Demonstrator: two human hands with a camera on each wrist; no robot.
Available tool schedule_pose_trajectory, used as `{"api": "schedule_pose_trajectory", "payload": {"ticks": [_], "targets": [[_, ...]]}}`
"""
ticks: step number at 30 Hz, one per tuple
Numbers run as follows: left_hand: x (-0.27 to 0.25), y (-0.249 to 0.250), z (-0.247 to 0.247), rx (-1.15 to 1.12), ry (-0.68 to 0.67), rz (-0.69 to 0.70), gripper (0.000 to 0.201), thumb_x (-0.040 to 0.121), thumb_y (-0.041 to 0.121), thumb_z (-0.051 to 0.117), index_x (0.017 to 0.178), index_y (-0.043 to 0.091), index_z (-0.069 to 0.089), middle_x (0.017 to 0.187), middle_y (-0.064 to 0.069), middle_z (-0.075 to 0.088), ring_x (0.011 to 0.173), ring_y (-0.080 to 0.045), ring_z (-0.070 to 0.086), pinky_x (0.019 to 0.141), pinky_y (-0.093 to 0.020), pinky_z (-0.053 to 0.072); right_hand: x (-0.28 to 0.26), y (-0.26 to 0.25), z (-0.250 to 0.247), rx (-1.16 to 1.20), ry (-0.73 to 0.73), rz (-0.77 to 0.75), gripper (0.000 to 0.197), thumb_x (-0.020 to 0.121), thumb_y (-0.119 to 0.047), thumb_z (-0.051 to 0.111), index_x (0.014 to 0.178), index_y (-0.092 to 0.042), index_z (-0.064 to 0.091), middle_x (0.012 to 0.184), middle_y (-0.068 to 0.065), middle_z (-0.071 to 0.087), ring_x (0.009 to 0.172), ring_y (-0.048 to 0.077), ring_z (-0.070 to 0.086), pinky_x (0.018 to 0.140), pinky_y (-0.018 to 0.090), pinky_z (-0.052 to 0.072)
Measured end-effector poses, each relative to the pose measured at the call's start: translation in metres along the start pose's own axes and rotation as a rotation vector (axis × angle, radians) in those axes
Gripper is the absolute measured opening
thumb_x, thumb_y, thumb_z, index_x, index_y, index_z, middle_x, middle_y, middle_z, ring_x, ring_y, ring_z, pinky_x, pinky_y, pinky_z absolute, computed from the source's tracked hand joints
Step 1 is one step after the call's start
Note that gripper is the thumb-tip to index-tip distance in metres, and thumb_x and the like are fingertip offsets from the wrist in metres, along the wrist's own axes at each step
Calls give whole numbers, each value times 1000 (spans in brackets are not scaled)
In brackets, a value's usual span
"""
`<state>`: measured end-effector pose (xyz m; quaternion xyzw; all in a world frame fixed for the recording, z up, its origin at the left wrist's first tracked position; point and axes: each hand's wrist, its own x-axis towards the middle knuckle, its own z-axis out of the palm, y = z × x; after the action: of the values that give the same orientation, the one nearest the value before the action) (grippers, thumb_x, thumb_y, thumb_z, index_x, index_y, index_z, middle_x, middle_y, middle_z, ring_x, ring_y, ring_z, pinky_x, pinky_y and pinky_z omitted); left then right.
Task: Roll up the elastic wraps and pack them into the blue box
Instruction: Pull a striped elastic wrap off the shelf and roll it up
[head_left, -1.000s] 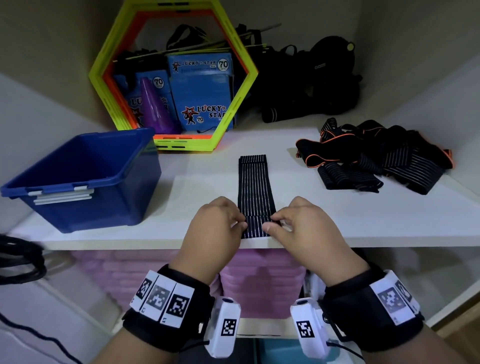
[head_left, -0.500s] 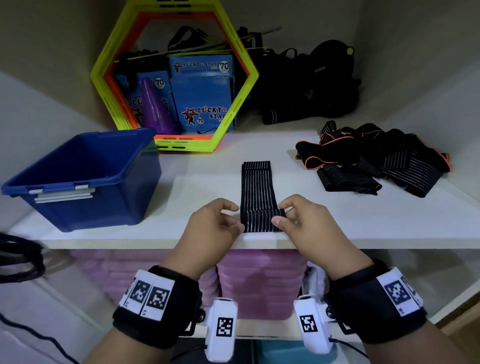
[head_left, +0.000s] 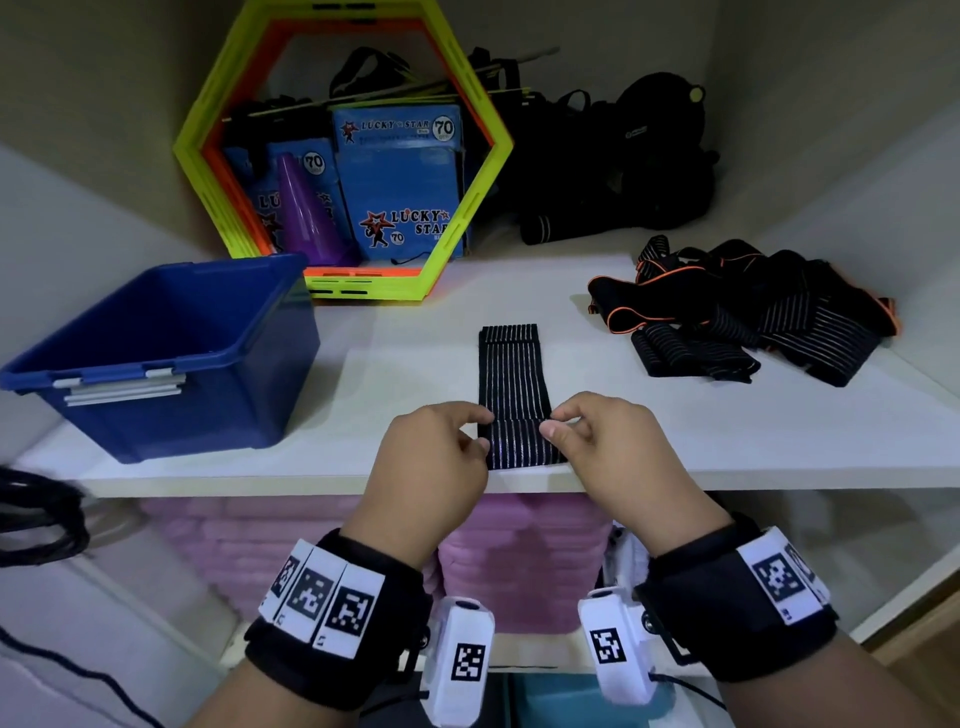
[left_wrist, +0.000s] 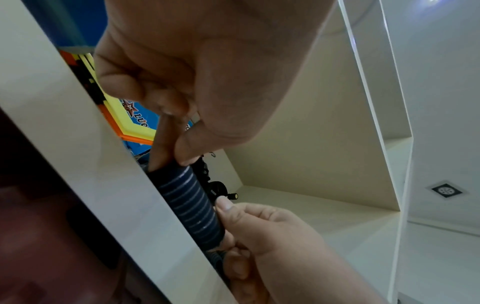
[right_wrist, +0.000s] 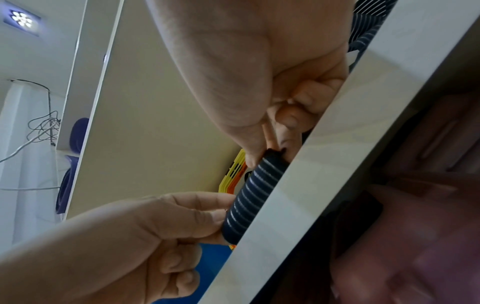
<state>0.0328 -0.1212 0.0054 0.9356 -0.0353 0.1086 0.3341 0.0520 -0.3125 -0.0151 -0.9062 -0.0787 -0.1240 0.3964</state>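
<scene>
Both hands rolling a striped wrap at the shelf's front edge

The left hand (head_left: 434, 457) and right hand (head_left: 605, 452) each pinch one end of the roll (head_left: 519, 441) — thumb and forefinger curled round it, a grip clamped at both sides, likely so the coil stays even and does not spring loose. The wrap (head_left: 511, 371) lies flat and straight behind the roll, running away from the person, which gives the roll a clear line to follow. The box (head_left: 156, 358) stands open to the left, near enough for a short carry, with nothing visible in it. More wraps (head_left: 748, 317) lie heaped at the right, apart from the work. The surface is a pale shelf (head_left: 395, 364) in a cupboard-like alcove — a hexagon frame (head_left: 343, 156), blue packets and dark gear crowd the back, and a ceiling light shows in the wrist views.
</scene>
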Motion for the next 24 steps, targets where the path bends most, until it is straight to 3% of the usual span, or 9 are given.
{"api": "schedule_pose_trajectory", "payload": {"ticks": [4, 7, 10, 12, 14, 16, 17, 21, 24], "targets": [[1, 0, -2, 143, -61, 61, 27, 92, 20, 58, 111, 23, 76, 91, 2, 77, 89, -22, 67, 78, -22, 48, -6, -4, -5, -142, -160, -34, 47, 81, -46, 76, 120, -21, 66, 97, -4, 65, 89, 12, 60, 80, 29, 49], [2, -4, 0, 221, -172, 95, 27, 79, 23, 46, 90, 24, 71, 68, -1, 62, 83, -31, 56, 78, -38, 51, -4, -3, -6, -278, -207, -57, 46, 85, -39, 72, 127, -23, 62, 102, -3, 58, 95, 17, 58, 85, 33, 48], [5, -12, 0, 243, -245, 47, 48, 80, 30, 50, 126, 39, 61, 94, 6, 59, 104, -26, 52, 93, -42, 48, -1, -3, -8, -292, -242, -52, 28, 90, -33, 65, 115, -22, 66, 94, -2, 56, 88, 19, 58, 81, 36, 49], [7, -17, 0, 178, -233, 13, 43, 89, 35, 57, 133, 39, 58, 101, 5, 58, 106, -26, 54, 94, -44, 49, 1, -4, -10, -287, -241, -37, 16, 92, -33, 61, 92, -17, 65, 82, 0, 56, 79, 20, 56, 72, 38, 49], [8, -19, 1, 144, -221, 35, 21, 97, 40, 53, 110, 33, 66, 93, 4, 59, 100, -28, 55, 88, -44, 50, 3, -2, -9, -247, -214, -11, 29, 95, -32, 58, 74, -13, 54, 69, 1, 53, 68, 21, 52, 60, 36, 42], [9, -17, 4, 135, -200, 9, 34, 102, 40, 45, 73, 24, 54, 77, 1, 54, 86, -30, 53, 75, -42, 47, 5, 0, -7, -210, -171, 24, 39, 98, -34, 55, 66, -11, 48, 60, 2, 49, 60, 21, 48, 53, 35, 33], [9, -15, 6, 131, -183, -4, 41, 103, 39, 43, 66, 22, 45, 70, 0, 50, 80, -30, 50, 70, -40, 44, 6, 0, -6, -201, -159, 35, 41, 99, -35, 54, 65, -11, 47, 59, 2, 49, 59, 21, 47, 52, 34, 32], [10, -8, 11, 125, -88, -15, 51, 104, 40, 43, 58, 18, 39, 56, -1, 44, 65, -29, 45, 60, -36, 36, 8, -2, -5, -155, -132, 65, 47, 100, -35, 52, 66, -4, 52, 58, 6, 51, 59, 26, 50, 56, 35, 38], [10, -6, 13, 93, -56, -67, 56, 103, 42, 45, 56, 14, 39, 51, -3, 41, 56, -26, 43, 56, -34, 34, 8, -3, -6, -140, -106, 74, 54, 99, -38, 52, 57, -5, 44, 52, 6, 44, 53, 24, 44, 53, 34, 35]]}}
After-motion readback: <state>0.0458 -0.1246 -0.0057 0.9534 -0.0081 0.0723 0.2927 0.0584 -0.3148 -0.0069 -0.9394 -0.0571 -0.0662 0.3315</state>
